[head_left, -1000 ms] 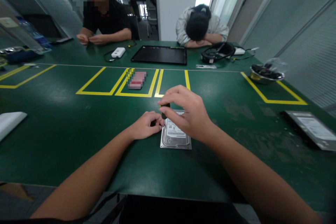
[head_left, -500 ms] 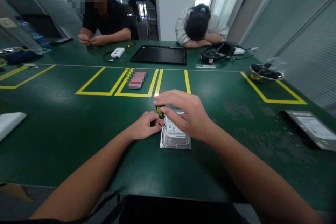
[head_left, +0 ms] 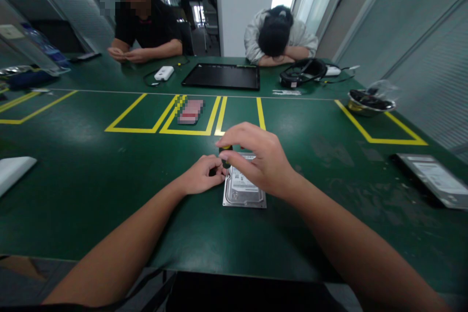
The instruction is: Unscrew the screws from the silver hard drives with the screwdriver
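A silver hard drive (head_left: 244, 195) with a white label lies flat on the green table, its upper right part covered by my right hand (head_left: 256, 156). That hand grips the black and yellow handle of a screwdriver (head_left: 225, 156) between thumb and fingers, above the drive's left edge. My left hand (head_left: 204, 174) rests at the left edge of the drive, fingers pinched together near the lower end of the screwdriver. What its fingertips hold, if anything, is too small to tell.
A second drive (head_left: 435, 178) lies at the right. Farther back are a pink phone (head_left: 190, 111), a black panel (head_left: 222, 76), coiled cables (head_left: 305, 72) and a metal bowl (head_left: 371, 102). Two people sit across the table (head_left: 146, 234). A white object (head_left: 14, 173) is at the left.
The fingers of my right hand have shifted slightly around the screwdriver handle, which shows turned and a little farther right. My left hand and the drive have stayed in place.
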The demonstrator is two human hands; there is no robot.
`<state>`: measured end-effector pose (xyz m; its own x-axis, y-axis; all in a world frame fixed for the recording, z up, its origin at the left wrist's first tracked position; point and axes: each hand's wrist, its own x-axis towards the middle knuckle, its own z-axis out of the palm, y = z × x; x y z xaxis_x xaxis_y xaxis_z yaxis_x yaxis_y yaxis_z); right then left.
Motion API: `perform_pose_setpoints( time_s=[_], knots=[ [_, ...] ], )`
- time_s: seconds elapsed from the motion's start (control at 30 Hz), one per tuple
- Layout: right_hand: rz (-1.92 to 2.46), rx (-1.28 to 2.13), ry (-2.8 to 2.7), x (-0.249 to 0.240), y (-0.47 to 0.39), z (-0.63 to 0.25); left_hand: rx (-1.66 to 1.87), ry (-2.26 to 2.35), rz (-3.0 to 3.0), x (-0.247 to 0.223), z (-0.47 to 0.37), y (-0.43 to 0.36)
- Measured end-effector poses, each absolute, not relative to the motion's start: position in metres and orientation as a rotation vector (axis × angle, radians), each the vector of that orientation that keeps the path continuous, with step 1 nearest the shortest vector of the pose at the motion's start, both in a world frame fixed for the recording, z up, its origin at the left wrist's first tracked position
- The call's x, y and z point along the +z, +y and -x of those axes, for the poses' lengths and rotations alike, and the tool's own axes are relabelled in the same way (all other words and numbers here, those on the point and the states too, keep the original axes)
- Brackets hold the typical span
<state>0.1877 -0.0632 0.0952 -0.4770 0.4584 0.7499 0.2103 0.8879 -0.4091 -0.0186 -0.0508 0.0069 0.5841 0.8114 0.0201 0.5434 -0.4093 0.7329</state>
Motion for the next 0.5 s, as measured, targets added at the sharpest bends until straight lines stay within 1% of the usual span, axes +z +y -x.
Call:
perform_pose_setpoints(
  time_s=[0.13, 0.33, 0.5],
  knots=[
    [0.556, 0.307, -2.026, 0.0942, -0.0629, -0.1871, 0.498, 1.079, -2.134, 0.0091, 0.0179, -0.0517],
    [0.456, 0.377, -2.096, 0.0926, -0.0634, -0.187, 0.499, 1.08, -2.125, 0.0056, 0.0192, -0.0501],
    [0.572, 0.324, -2.06, 0.0924, -0.0633, -0.1872, 0.492, 1.081, -2.123, 0.0069, 0.0183, -0.0511]
  ],
)
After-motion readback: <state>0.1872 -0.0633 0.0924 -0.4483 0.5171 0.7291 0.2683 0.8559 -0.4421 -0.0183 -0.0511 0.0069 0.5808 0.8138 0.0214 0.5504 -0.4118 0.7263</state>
